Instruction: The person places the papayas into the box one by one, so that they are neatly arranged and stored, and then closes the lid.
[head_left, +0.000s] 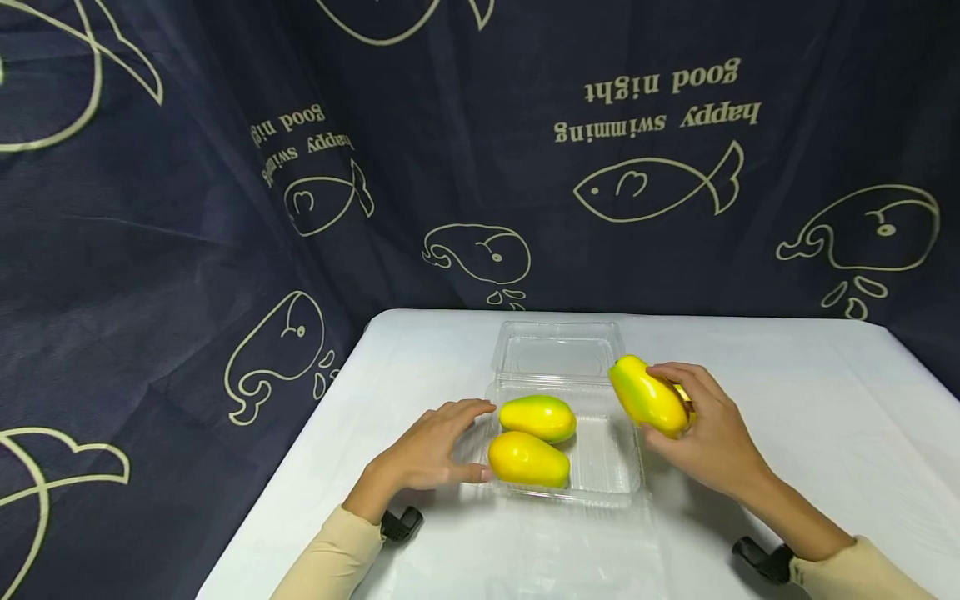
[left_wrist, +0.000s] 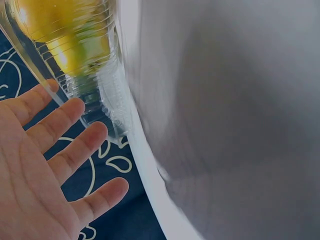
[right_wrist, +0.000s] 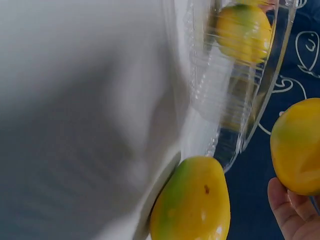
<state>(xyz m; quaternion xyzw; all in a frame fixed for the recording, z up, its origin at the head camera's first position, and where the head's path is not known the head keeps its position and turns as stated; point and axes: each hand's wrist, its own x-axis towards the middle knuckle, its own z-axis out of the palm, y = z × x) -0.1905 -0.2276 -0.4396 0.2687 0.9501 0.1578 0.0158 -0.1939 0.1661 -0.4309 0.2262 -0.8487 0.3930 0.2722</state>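
Observation:
My right hand (head_left: 708, 433) grips a yellow-green mango (head_left: 647, 396), raised beside the right edge of a clear plastic clamshell box (head_left: 611, 454). Two more mangoes lie in the box's left half, a rear one (head_left: 537, 418) and a front one (head_left: 528, 459). My left hand (head_left: 431, 450) is spread at the box's left side, thumb and fingers apart; in the left wrist view its fingertips (left_wrist: 97, 131) are near the clear wall. Another mango (right_wrist: 192, 200) rests on the table near the right hand, mostly hidden behind that hand in the head view.
The box's clear lid (head_left: 558, 350) lies folded back behind it on the white-covered table (head_left: 810, 400). A dark blue cloth (head_left: 480, 150) with fish and whale drawings hangs behind and to the left. Black wrist cameras sit below both wrists.

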